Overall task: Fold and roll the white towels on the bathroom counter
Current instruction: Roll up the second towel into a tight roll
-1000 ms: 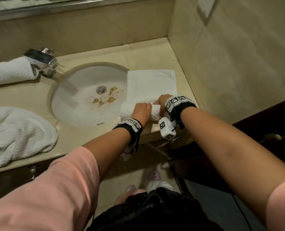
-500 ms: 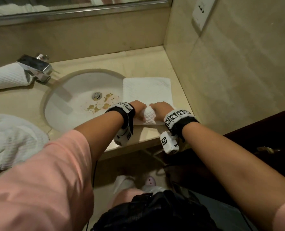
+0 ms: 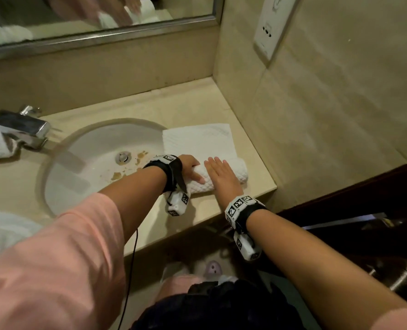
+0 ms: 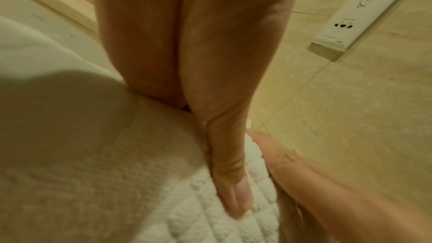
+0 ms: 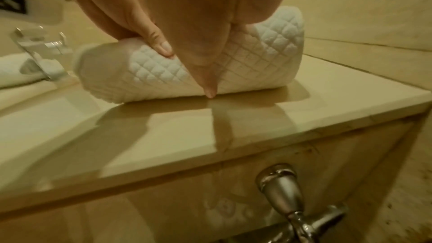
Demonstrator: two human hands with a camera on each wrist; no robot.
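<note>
The sink (image 3: 62, 177) holds brown debris (image 3: 117, 175). The half-rolled towel (image 3: 224, 177) lies on the desk (image 3: 197, 106), right of the sink; left hand (image 3: 190, 169) grips it, right hand (image 3: 222, 176) presses flat.

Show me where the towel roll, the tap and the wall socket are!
towel roll (image 3: 231, 173), head view, on its quilted right end.
tap (image 3: 21, 126), head view, on the shiny flat top of the spout.
wall socket (image 3: 270, 27), head view, on the middle of its white plate.

The towel (image 3: 221, 173) is white with a quilted diamond pattern. The surface (image 3: 197, 106) is beige, the sleeves (image 3: 62, 263) pink. The wristbands (image 3: 241, 207) carry black-and-white square markers.
</note>
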